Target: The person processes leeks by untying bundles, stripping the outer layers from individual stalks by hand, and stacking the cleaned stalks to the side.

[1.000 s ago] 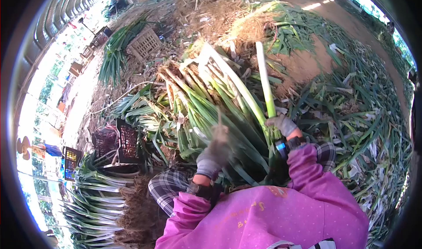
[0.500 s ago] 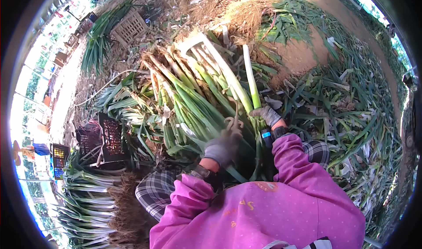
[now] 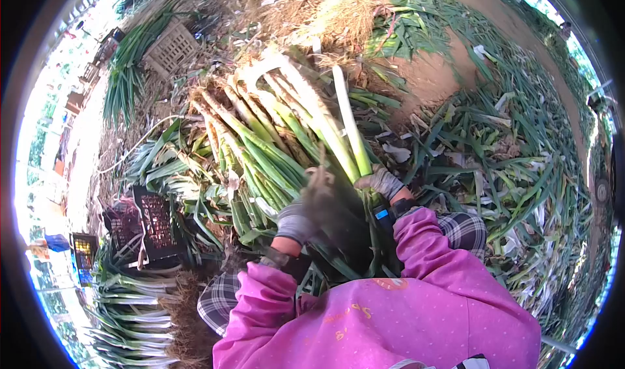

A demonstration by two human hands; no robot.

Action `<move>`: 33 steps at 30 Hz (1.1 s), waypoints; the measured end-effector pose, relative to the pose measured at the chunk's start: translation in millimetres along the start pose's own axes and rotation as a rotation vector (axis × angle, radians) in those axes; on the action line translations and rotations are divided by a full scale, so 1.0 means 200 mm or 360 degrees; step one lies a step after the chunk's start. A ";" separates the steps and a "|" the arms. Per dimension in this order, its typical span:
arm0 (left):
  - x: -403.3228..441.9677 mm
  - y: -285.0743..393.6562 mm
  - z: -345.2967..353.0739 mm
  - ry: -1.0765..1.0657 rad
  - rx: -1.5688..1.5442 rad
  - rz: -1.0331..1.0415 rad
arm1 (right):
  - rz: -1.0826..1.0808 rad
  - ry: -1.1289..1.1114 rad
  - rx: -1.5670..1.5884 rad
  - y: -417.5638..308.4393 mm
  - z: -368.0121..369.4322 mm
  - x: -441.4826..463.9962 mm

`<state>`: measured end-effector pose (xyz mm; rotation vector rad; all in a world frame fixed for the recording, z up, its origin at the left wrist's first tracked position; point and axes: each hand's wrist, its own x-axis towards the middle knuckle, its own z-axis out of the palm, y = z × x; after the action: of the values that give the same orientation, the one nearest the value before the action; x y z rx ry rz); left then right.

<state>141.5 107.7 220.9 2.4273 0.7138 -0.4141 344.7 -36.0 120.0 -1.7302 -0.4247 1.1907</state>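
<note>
A long green onion (image 3: 351,118), with a white shank and green leaves, points away from me. My right hand (image 3: 383,182), in a grey glove, is closed around its green part. To the left, my left hand (image 3: 298,220), also gloved, is beside the leaves; its brownish fingers are smeared by motion, and I cannot tell whether they hold anything. Just beyond the hands lies a heap of green onions (image 3: 260,135) with brown, soil-stained outer skins. Another thick pale stalk (image 3: 312,102) lies along the right side of that heap.
Cleaned green onions with roots (image 3: 140,317) are stacked at lower left, near a dark plastic crate (image 3: 156,222). A beige crate (image 3: 171,47) stands at upper left beside more onions. Leaf scraps (image 3: 495,167) cover the ground at right. My plaid knees (image 3: 461,231) flank the work.
The whole view has shifted, so heap and hands appear further left. My left hand's fingers are blurred in both frames. The right hand keeps its grip on the green onion.
</note>
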 end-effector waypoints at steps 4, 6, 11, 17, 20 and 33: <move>-0.05 -0.13 0.01 0.0392 -0.0287 -0.0283 | 0.0045 -0.0050 0.0146 -0.05 0.07 -0.04; -0.09 -0.21 0.07 0.0547 -0.0428 -0.0137 | 0.0101 0.0007 0.0000 -0.11 0.13 -0.08; -0.21 0.05 -0.07 -0.0087 -0.0225 0.0030 | -0.0147 -0.0093 -0.0059 0.23 0.20 0.15; -0.22 0.27 -0.21 -0.0285 -0.0005 0.0247 | -0.0167 0.0019 0.0118 0.20 0.17 0.06; -0.12 0.42 -0.35 -0.0638 0.0306 -0.0055 | -0.0234 0.0065 0.0157 0.24 0.20 0.06; 0.16 0.30 -0.36 -0.0604 0.0517 -0.0202 | 0.0067 0.0126 -0.0026 0.27 0.28 0.09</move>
<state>210.2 121.9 290.5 2.4934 0.6720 -1.0821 293.4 -19.5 61.5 -1.8017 -0.3528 1.1473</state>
